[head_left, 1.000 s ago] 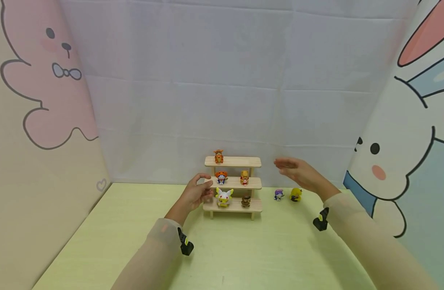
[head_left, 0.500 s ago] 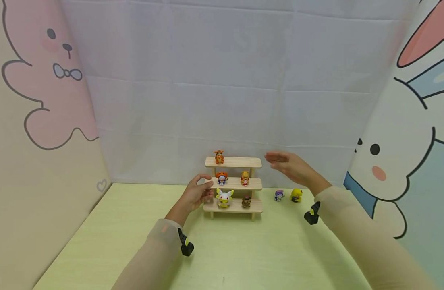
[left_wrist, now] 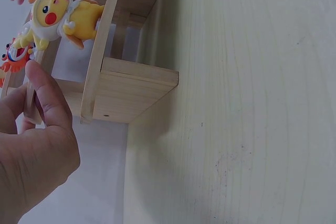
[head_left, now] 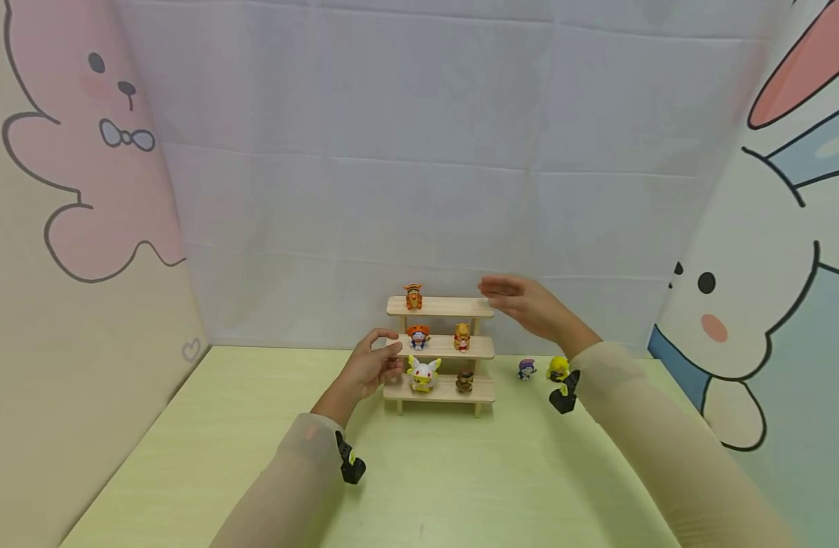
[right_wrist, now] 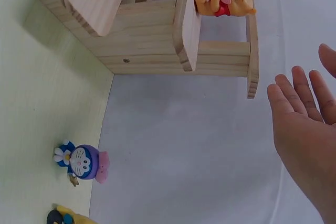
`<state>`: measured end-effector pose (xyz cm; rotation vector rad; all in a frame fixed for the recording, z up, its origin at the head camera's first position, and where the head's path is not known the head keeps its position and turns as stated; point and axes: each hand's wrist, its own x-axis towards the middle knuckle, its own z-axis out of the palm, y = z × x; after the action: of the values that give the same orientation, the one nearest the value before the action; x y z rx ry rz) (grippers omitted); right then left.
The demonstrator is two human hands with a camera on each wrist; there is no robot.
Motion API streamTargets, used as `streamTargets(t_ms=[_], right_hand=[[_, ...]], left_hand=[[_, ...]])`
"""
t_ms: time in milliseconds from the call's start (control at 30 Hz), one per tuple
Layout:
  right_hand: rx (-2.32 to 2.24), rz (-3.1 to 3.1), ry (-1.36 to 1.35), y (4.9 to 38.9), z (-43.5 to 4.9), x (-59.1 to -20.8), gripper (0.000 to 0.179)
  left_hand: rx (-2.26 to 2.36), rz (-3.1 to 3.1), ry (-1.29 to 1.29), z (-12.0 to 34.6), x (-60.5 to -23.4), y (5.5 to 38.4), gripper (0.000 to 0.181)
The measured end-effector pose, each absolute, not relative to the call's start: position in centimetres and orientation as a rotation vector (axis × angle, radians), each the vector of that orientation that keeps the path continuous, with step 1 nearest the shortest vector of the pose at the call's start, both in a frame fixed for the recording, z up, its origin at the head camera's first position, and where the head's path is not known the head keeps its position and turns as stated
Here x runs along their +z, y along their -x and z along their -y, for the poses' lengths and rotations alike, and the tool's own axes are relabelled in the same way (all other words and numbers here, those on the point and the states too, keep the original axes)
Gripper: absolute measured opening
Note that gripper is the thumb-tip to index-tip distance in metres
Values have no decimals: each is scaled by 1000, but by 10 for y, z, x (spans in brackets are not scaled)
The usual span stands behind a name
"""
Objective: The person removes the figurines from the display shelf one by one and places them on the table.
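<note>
A three-tier wooden display shelf (head_left: 443, 306) stands against the back cloth. At its left end my left hand (head_left: 365, 369) pinches the edge of the middle board, as the left wrist view shows. My right hand (head_left: 529, 306) is raised by the right end of the top board, fingers straight and holding nothing; in the right wrist view a gap separates its fingertips from the wood. The tiers bear an orange tiger figurine (head_left: 413, 296), a crab-hatted blue cat figurine (head_left: 418, 336), a yellow bear figurine (head_left: 462, 337), a white-hooded yellow figurine (left_wrist: 52, 14) and a small brown figurine (head_left: 464, 381).
On the table right of the shelf sit a purple-hatted blue cat figurine (right_wrist: 82, 162) and a yellow figurine (head_left: 558, 368), partly behind the right wrist's camera. Patterned panels (head_left: 755, 327) flank the light green table (head_left: 419, 479), and a white cloth (head_left: 337, 190) hangs behind.
My right hand has moved left and slightly up, from over the loose figurines to the top board's right end. My left hand and the figurines stay put.
</note>
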<state>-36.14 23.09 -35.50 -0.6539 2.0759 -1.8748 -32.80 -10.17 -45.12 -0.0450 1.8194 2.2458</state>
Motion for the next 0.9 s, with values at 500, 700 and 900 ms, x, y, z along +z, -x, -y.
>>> streamTargets(t_ms=[500,700,900], right_hand=[[-1881,-2045,601,371,-192,-352,56],[-1872,-2055,596,375,-175,-352,55],[-1854,-2092,566,377,-158,-352,53]], left_hand=[[2231,-1839,29,102,-451,328,29],[2234,-1837,28,102,-451,328,28],[2235,-1832,34,102,-450,327,28]])
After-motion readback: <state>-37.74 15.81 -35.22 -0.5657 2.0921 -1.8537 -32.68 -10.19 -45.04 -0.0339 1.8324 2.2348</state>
